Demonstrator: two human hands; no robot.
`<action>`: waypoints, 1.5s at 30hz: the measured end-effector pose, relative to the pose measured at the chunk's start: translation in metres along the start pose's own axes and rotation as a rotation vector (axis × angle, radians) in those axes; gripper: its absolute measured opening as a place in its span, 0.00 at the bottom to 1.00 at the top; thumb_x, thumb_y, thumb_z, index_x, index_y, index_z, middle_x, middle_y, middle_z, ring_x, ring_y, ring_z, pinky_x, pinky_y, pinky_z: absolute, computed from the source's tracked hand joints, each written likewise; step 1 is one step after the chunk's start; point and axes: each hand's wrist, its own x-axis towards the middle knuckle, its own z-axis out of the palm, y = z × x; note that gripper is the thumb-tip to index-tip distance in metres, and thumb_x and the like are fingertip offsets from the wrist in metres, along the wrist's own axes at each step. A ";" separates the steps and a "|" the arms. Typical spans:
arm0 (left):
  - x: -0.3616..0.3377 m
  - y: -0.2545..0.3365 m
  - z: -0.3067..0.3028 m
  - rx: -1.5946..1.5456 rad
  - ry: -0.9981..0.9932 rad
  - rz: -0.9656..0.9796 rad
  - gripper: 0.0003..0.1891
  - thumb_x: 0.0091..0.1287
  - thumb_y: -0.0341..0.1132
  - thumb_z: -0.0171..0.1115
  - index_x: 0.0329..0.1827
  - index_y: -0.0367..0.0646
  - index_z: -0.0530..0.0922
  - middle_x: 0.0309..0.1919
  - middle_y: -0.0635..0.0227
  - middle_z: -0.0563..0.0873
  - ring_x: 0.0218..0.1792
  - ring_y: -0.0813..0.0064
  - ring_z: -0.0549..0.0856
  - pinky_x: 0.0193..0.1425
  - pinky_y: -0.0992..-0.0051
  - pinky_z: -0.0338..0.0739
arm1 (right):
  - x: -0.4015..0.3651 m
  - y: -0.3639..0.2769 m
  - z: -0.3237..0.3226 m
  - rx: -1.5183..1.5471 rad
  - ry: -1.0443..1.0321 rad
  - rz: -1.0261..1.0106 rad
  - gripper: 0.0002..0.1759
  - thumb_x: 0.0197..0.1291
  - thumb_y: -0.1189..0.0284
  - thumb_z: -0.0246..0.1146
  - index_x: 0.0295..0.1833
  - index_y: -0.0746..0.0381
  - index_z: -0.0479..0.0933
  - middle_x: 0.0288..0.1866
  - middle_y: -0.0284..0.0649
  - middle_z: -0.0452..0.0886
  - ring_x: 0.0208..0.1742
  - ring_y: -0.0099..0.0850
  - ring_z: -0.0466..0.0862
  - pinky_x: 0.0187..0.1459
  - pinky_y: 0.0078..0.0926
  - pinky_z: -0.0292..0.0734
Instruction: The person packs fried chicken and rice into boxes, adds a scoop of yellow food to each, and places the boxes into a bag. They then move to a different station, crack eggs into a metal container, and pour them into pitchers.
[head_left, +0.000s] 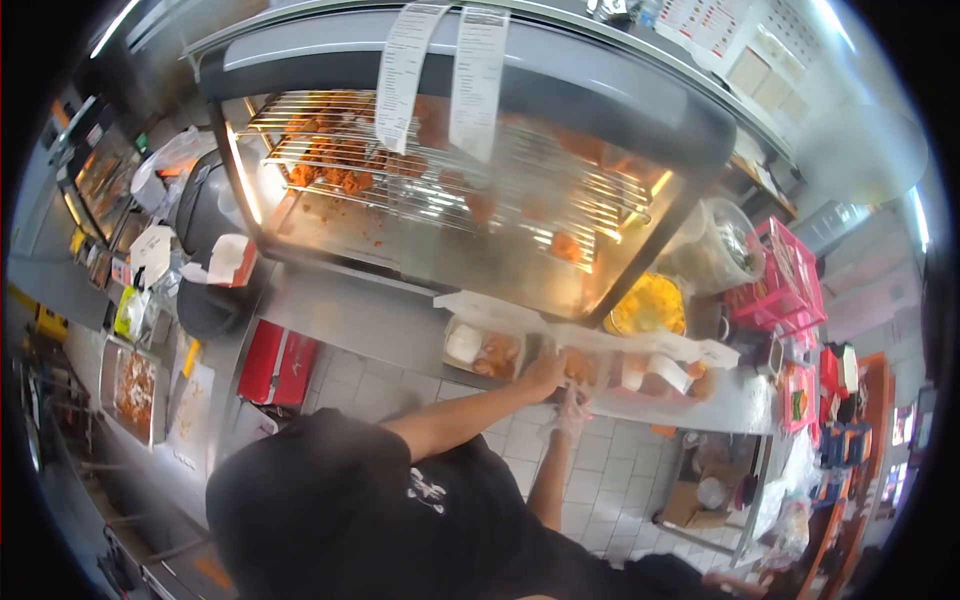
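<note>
Your left hand point(544, 373) and right hand point(571, 413) are at the counter's point(365, 312) near-edge box point(602, 371), can't tell the grip. Lid point(592, 338) flipped back, probably for access.

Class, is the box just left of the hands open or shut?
Open: the box has its lid raised, and food shows inside.

Open pale box point(598, 371), brown food point(575, 364) inside

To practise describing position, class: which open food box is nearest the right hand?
The middle box: the right hand is at its near edge. The left box lies beyond the left hand; the right box sits farther along the counter.
</note>
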 end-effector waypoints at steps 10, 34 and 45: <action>0.010 0.042 -0.193 -0.823 0.111 0.107 0.06 0.61 0.22 0.57 0.37 0.36 0.81 0.38 0.61 0.85 0.42 0.70 0.83 0.49 0.73 0.76 | -0.034 -0.037 -0.029 0.003 0.017 -0.093 0.17 0.65 0.60 0.60 0.48 0.64 0.76 0.41 0.37 0.82 0.33 0.22 0.82 0.27 0.18 0.72; 0.008 0.022 -0.195 -0.546 -0.300 -0.205 0.07 0.63 0.33 0.65 0.38 0.38 0.82 0.33 0.61 0.85 0.38 0.72 0.82 0.45 0.70 0.74 | 0.315 -0.195 -0.030 -1.758 -0.470 -0.508 0.16 0.45 0.63 0.65 0.41 0.55 0.85 0.45 0.41 0.86 0.48 0.36 0.86 0.43 0.34 0.81; -0.011 -0.025 -0.103 0.017 0.131 -0.341 0.15 0.62 0.42 0.65 0.47 0.42 0.80 0.45 0.55 0.82 0.49 0.53 0.77 0.54 0.58 0.70 | 0.343 -0.188 -0.028 -1.539 -0.528 -0.771 0.12 0.50 0.66 0.60 0.36 0.60 0.83 0.36 0.46 0.85 0.39 0.42 0.85 0.40 0.40 0.80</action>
